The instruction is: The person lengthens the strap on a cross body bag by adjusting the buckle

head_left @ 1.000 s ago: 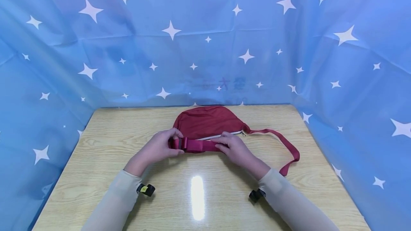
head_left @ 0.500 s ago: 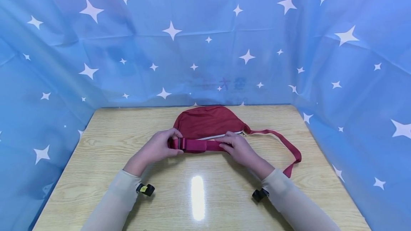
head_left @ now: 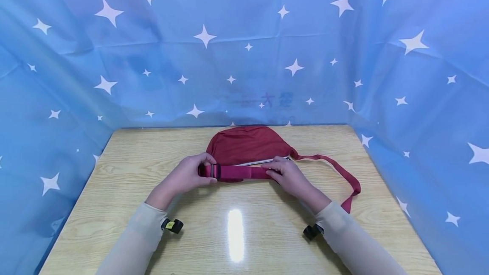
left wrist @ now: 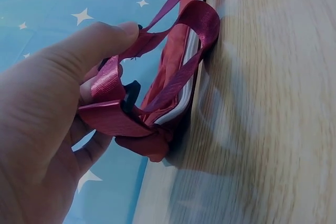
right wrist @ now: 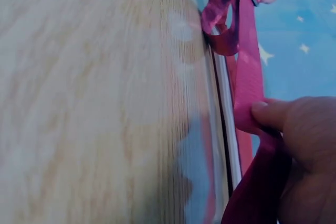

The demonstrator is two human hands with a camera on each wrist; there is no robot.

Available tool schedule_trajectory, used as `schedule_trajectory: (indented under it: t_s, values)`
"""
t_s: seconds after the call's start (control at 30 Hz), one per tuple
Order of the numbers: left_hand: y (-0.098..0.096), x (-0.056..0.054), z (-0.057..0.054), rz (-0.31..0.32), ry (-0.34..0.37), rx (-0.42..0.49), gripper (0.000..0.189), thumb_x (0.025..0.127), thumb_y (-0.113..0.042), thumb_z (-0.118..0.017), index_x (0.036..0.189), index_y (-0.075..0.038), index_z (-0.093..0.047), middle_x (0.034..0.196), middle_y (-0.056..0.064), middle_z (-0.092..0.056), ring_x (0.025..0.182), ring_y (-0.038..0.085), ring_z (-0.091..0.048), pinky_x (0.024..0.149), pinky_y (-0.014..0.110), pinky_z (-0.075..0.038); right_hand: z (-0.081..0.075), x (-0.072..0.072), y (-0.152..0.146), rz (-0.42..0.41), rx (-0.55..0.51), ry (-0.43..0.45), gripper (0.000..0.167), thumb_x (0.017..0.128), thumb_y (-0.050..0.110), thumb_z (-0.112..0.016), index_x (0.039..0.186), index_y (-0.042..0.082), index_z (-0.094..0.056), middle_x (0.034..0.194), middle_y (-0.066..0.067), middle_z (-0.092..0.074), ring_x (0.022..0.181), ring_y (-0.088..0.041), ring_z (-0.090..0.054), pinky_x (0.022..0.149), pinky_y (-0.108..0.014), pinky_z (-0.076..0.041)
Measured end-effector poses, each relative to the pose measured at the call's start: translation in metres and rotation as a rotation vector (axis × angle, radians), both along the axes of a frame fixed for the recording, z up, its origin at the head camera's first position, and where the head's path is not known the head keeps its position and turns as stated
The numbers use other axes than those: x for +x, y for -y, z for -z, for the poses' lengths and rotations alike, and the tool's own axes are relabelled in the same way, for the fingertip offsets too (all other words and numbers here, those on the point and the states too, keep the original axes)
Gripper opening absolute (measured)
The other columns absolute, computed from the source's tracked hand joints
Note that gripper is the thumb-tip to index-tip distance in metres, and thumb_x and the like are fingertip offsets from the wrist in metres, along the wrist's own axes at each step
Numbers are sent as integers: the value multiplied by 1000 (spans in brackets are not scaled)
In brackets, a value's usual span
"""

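Observation:
A dark red waist bag (head_left: 244,145) lies at the back middle of the table, its pale zipper (head_left: 263,162) facing the person. Along its near side, both hands stretch the bag's strap (head_left: 259,173). The left hand (head_left: 187,175) pinches the strap at a black slider buckle (head_left: 215,171), thumb on the near edge. Seen from the left wrist, a loop of strap (left wrist: 205,24) droops beside the zipper, and the black buckle (left wrist: 131,95) sits by the fingers. With thumb and fingers, the right hand (head_left: 288,176) pinches the strap further right; its thumb (right wrist: 268,114) presses on the webbing.
The strap's free length (head_left: 340,169) curves over the table to the right and passes behind the right forearm. A wooden table (head_left: 153,147) bears the bag. Behind it and at both sides hangs a blue curtain (head_left: 244,67) with white stars.
The right hand has slid a little to the right with the strap, and the strap's doubled edge has shifted right too. The right-hand loop has moved outward. The left hand stays nearly still.

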State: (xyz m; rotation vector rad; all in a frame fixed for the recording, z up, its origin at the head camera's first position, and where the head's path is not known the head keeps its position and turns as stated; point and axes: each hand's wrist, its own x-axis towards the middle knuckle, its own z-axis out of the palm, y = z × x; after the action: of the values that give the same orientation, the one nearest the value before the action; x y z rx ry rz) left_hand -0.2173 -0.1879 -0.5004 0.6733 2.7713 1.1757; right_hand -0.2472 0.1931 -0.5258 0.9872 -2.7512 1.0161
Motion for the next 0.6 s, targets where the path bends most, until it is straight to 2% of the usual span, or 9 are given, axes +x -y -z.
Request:
schedule_trajectory:
  t_s: [0.17,0.3,0.4,0.47,0.6]
  values:
    - [0,1,-1,2,-3,8,46,88,-24,-97,125,-21,-70,101,-7,-65,84,17,-61,78,37,-54,-1,2,5,34,54,5,28,104,12,-79,132,8,-80,98,5,-67,89,-13,-62,77,-36,-54]
    - [-1,2,-2,11,-3,4,47,90,-26,-97,127,-22,-69,105,-6,-66,81,17,-60,76,37,-54,-10,7,23,23,97,-31,37,103,23,-82,136,6,-76,110,-3,-67,101,-19,-63,89,-44,-57]
    - [-2,3,-3,19,-9,-1,47,90,-29,-96,128,-23,-69,107,-6,-67,82,17,-61,77,37,-55,-20,11,47,-19,102,-52,49,102,31,-84,142,6,-71,124,-8,-67,118,-25,-62,103,-49,-55]
    - [-2,2,-3,25,-21,-2,47,90,-29,-96,128,-24,-69,107,-6,-68,84,17,-62,77,37,-55,-25,13,65,-60,98,-48,56,101,36,-84,147,7,-68,133,-6,-67,128,-25,-61,111,-49,-52]
    - [-3,1,-2,43,-52,-1,48,90,-29,-96,129,-24,-70,105,-6,-69,87,16,-63,78,37,-56,-29,12,97,-145,86,-29,63,101,41,-84,152,11,-64,139,-2,-67,133,-22,-60,115,-47,-49]
